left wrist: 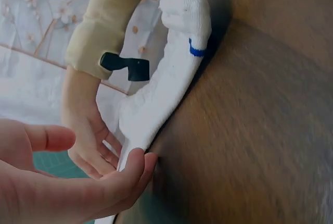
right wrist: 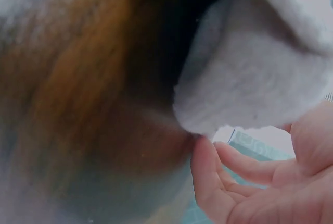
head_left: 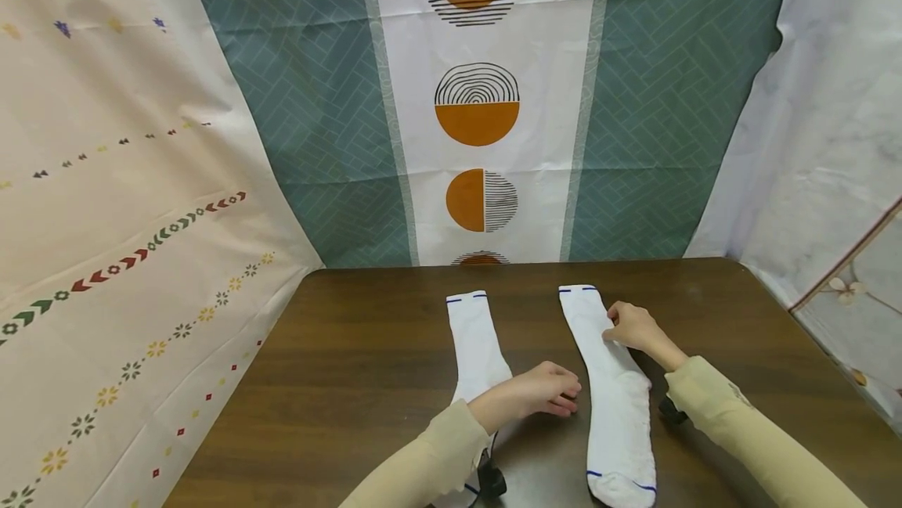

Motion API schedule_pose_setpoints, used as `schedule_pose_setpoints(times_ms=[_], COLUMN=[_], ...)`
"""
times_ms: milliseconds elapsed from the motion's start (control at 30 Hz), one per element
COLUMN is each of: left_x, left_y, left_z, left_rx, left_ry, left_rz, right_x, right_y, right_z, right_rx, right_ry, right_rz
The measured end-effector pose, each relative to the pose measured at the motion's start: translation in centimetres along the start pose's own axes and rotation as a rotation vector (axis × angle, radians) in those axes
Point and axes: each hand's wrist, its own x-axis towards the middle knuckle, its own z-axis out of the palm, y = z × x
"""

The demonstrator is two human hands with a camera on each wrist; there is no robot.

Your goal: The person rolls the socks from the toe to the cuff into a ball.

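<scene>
A: Two pale yellow sleeves (head_left: 750, 434) come in nearest the head camera, the left one lying across part of a white sock (head_left: 477, 340).

B: Which way does that sock point?

A: Its blue-marked cuff faces the far edge of the wooden table (head_left: 366, 383). The long axis runs toward the person, the lower part half hidden by the arm.

B: And the second sock (head_left: 620, 422)?

A: To the right of it, well apart. Cuff at the far end, blue-lined toe toward the person, long axis nearly straight away from them, the cuff end leaning left.

B: The hands?

A: The left hand (head_left: 539, 392) is between the socks, just beside the second one. Its fingers are loosely bent, thumb apart, holding nothing.

B: The right hand (head_left: 640, 330)?

A: Fingertips at the second sock's right edge, below the cuff. Whether they pinch the cloth, I cannot tell.
</scene>
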Motion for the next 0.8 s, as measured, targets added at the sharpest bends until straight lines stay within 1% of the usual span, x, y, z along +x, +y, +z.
schedule_pose_setpoints(times_ms=[200,367,533,700,800], left_x=[0.3,0.2,0.3,0.5,0.4], left_y=[0.0,0.2,0.1,0.1,0.2], left_z=[0.7,1.5,2.3,2.7,2.9], left_rx=[-0.125,-0.192,-0.247,-0.302,-0.324], left_ry=[0.019,0.030,0.064,0.096,0.101], left_rz=[-0.040,-0.066,-0.080,-0.105,-0.119], right_x=[0.4,0.4,0.0,-0.3,-0.2], right_y=[0.1,0.2,0.2,0.4,0.5], right_z=[0.0,-0.1,0.2,0.5,0.9], right_rx=[-0.005,-0.011,0.033,0.074,0.101], right_ry=[-0.002,-0.016,-0.039,-0.019,-0.006], right_rz=[0.019,0.040,0.066,0.047,0.041])
